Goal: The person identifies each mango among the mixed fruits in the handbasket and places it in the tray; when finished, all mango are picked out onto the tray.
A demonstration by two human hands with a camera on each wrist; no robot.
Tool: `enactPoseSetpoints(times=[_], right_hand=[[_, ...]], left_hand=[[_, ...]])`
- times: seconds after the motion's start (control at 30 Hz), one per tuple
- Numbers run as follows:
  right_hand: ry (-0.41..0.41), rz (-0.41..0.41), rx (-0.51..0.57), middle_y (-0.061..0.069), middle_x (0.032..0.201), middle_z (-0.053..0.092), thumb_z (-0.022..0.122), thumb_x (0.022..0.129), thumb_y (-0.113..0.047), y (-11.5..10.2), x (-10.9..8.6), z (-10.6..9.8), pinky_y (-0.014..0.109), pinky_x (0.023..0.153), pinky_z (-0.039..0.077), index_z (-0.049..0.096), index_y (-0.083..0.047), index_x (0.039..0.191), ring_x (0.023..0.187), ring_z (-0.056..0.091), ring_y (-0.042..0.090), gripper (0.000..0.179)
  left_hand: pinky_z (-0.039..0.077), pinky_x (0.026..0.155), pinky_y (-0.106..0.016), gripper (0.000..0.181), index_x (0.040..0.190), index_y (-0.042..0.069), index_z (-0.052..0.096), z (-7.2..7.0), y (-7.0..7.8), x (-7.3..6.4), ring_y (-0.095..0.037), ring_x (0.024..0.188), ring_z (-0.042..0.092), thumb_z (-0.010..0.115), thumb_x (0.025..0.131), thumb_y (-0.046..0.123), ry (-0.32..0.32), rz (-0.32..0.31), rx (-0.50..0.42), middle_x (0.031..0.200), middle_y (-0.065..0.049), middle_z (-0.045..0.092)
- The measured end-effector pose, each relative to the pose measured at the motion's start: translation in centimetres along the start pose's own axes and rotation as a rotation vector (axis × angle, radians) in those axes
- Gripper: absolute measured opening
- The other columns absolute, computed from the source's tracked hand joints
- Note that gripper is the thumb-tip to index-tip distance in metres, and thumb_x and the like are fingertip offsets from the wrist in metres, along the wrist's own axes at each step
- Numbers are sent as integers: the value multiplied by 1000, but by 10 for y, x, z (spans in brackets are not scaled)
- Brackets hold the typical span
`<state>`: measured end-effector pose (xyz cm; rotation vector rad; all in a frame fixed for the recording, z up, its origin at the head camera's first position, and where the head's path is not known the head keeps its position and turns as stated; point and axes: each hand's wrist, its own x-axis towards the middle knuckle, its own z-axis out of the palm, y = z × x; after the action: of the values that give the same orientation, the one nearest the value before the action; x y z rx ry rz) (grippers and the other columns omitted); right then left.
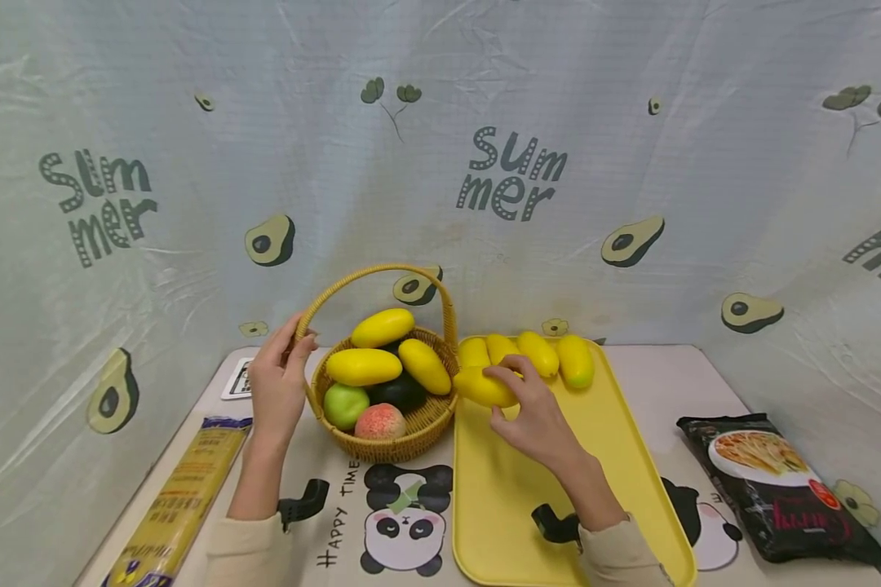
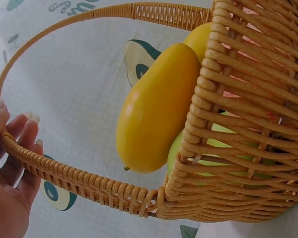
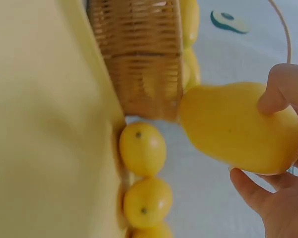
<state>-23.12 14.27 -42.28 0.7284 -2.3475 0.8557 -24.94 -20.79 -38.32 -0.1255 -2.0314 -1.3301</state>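
Observation:
On the left stands a wicker basket point(image 1: 422, 436) with an arched handle point(image 2: 84, 181). My left hand point(image 1: 277, 387) holds the left side of that handle between thumb and fingers. Inside the basket lie several yellow mangoes point(image 1: 363, 367), a green apple point(image 1: 345, 406), a peach point(image 1: 380, 421) and a dark fruit point(image 1: 399, 393), partly covered. My right hand point(image 1: 539, 420) grips another mango point(image 3: 238, 126) by its right end. That mango is held at the basket's right rim, over the tray's left edge.
A yellow tray point(image 1: 558, 505) sits right of the basket, with several mangoes point(image 1: 576, 361) along its far edge. A black food packet point(image 1: 785, 489) lies at the right, a long yellow packet point(image 1: 179, 505) at the left. Behind the table hangs a printed sheet point(image 1: 514, 269).

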Motion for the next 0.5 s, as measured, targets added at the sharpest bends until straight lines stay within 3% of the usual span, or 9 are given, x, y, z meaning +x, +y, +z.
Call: enactPoseSetpoints(times=[0.2, 0.37, 0.5], right_hand=[[-46, 11, -87, 5, 116, 54, 72, 74, -5, 13, -11, -2, 33, 76, 51, 67, -15, 119, 94, 54, 18, 46], [-162, 22, -158, 4, 114, 53, 72, 75, -5, 19, -21, 6, 34, 80, 50, 67, -16, 118, 96, 52, 18, 46], [-257, 64, -149, 3, 115, 51, 73, 75, -7, 16, -25, 11, 33, 82, 48, 66, -19, 117, 98, 50, 17, 44]], left_hand=[[46, 86, -4, 37, 139, 20, 60, -2, -2, -1, 5, 93, 59, 55, 102, 24, 1, 0, 3, 110, -7, 66], [46, 87, -3, 37, 139, 19, 60, -2, -1, -1, 5, 93, 58, 55, 102, 23, 4, 3, -2, 110, -6, 66], [46, 87, -4, 37, 139, 20, 60, -1, 0, 0, 4, 93, 58, 55, 102, 24, -5, -1, -12, 110, -5, 66]])
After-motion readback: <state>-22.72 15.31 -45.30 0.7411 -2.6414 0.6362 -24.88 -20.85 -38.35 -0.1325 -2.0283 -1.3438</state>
